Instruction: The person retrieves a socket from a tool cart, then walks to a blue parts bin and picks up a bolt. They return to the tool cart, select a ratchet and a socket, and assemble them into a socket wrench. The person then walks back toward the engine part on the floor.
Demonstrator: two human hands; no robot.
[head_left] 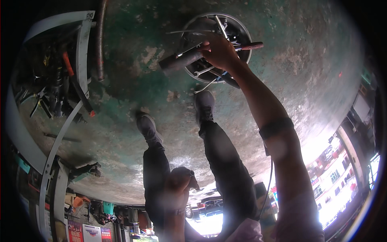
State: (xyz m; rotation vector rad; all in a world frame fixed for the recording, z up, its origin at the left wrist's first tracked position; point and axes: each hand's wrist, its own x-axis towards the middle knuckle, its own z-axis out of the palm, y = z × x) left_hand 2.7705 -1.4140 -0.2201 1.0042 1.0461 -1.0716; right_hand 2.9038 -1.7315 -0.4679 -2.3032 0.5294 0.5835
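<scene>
My right hand [221, 52] reaches over a round metal basin [246, 30] full of tools. Its fingers close on one end of a thick dark tube [181, 61], whose far end juts past the basin's left rim and looks slightly blurred. A combination wrench [203, 71], a bright metal bar [221, 26] and a tool with a reddish-brown handle [253, 46] lie around that hand. Back by my left knee, my left hand [180, 179] is curled round a small dark piece [192, 179] that I cannot make out.
The basin stands on a worn green concrete floor [298, 52], beyond my shoes [204, 105]. At left, a grey metal frame [83, 52] surrounds several dark tools, including a bar with orange ends [76, 82]. A rusty pipe [100, 44] lies beside the frame.
</scene>
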